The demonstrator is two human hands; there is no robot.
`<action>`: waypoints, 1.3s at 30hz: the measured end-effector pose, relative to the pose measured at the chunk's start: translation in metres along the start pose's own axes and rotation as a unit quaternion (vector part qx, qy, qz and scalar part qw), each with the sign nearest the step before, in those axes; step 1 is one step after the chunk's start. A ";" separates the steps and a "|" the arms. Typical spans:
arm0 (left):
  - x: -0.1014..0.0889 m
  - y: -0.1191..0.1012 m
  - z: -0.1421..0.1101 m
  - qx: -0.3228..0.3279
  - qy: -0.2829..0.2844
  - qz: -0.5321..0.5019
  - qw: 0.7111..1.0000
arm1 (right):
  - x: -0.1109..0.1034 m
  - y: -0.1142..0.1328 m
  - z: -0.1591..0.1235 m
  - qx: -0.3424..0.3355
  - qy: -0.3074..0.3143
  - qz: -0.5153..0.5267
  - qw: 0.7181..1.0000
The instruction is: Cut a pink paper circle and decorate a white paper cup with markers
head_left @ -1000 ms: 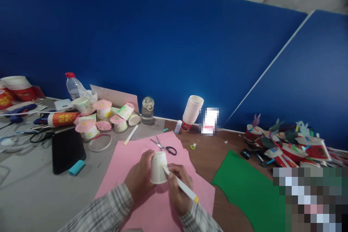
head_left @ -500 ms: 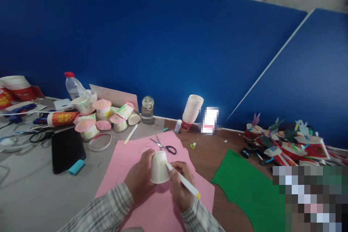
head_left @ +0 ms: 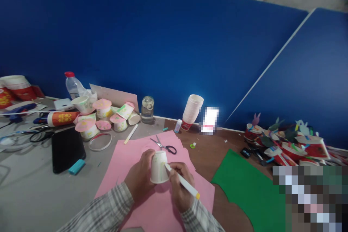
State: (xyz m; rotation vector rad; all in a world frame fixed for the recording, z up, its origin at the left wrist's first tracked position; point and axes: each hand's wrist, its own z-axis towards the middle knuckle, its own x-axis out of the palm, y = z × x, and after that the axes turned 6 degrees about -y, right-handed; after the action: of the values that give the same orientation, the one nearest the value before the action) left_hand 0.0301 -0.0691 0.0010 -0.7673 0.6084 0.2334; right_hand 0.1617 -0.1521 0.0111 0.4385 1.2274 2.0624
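Upside down over the pink paper (head_left: 114,185), a white paper cup (head_left: 158,172) is gripped at its left side by my left hand (head_left: 141,174). Faint yellow-green marks show on the cup's wall. My right hand (head_left: 181,185) is closed around a white marker (head_left: 187,185) with a yellow end; its tip meets the right part of the cup's wall. Just beyond the cup lie scissors (head_left: 164,146) with black handles, blades apart, on the pink paper. Another white marker (head_left: 131,134) rests past the paper's far left edge.
At left stand cups with pink paper tops (head_left: 102,104), a black tablet-like slab (head_left: 67,150), a tape ring (head_left: 100,142) and a turquoise block (head_left: 77,166). Behind are a glass jar (head_left: 147,110), a glue stick (head_left: 178,126) and stacked cups (head_left: 193,108). Green paper (head_left: 244,188) lies right.
The marker's tip has shifted very slightly left on the cup's wall along with my right hand. My left hand and the cup look unmoved.
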 end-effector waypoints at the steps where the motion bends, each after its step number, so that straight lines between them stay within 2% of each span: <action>1: 0.000 0.000 0.000 0.001 0.000 0.001 1.000 | 0.000 0.000 0.000 0.000 0.000 -0.002 1.000; 15: -0.001 -0.002 0.000 -0.011 0.009 0.000 1.000 | 0.000 0.004 0.003 0.017 -0.020 -0.002 1.000; 23: 0.000 -0.002 -0.001 -0.013 -0.007 -0.010 1.000 | 0.000 0.006 0.005 0.004 -0.028 -0.011 1.000; 32: 0.000 -0.002 -0.001 -0.020 0.000 -0.015 1.000 | 0.000 -0.003 0.002 0.032 -0.011 -0.005 0.999; 39: -0.001 -0.001 0.001 -0.027 0.005 -0.017 0.999 | 0.000 -0.001 0.000 0.025 0.001 0.001 1.000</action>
State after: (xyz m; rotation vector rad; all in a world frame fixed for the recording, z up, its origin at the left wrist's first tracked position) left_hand 0.0303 -0.0689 0.0022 -0.8295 0.6003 0.2161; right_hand 0.1621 -0.1515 0.0102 0.4615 1.2820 2.0377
